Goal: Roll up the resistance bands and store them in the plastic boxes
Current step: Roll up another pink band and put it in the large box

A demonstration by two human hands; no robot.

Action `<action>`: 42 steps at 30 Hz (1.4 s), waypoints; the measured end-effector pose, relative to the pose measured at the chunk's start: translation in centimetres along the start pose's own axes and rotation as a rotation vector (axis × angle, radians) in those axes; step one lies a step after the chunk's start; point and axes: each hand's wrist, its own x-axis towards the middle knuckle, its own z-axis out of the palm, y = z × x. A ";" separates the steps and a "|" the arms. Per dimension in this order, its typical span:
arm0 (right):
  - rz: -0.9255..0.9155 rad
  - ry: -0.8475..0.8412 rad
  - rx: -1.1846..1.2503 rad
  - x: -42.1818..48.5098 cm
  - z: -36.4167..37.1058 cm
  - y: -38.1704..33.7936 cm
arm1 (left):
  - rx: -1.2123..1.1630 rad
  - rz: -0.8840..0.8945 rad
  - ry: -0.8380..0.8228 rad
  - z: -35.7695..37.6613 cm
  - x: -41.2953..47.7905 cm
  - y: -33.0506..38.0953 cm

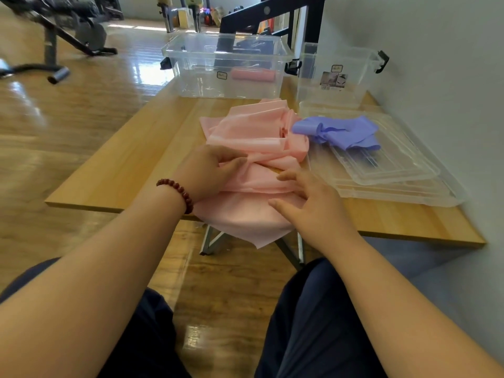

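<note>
Two grips meet the heaped pink resistance bands point(253, 126) at the bench's point(122, 170) near edge: left grip point(207, 170) pinches a fold, right grip point(313, 205) lies spread on top. Limp, light, probably clingy; a free flat end seems best to hold.

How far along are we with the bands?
Done: one rolled pink band lies in the large clear box. In hand: the left hand pinches a fold of the loose pink band pile, and the right hand rests flat on it. Left: that pile and the purple band on the lids are unrolled; the small clear box looks empty.
</note>
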 end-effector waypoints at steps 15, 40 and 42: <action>-0.113 -0.120 -0.249 -1.3 0.6 0.2 | 0.425 0.077 -0.322 1.0 -3.2 1.7; -0.070 0.163 -0.004 -1.3 0.2 -2.5 | -0.219 0.209 -0.075 2.0 -7.1 2.6; -0.030 0.145 0.045 -1.4 0.2 -2.6 | -0.235 0.197 -0.085 2.3 -7.2 2.3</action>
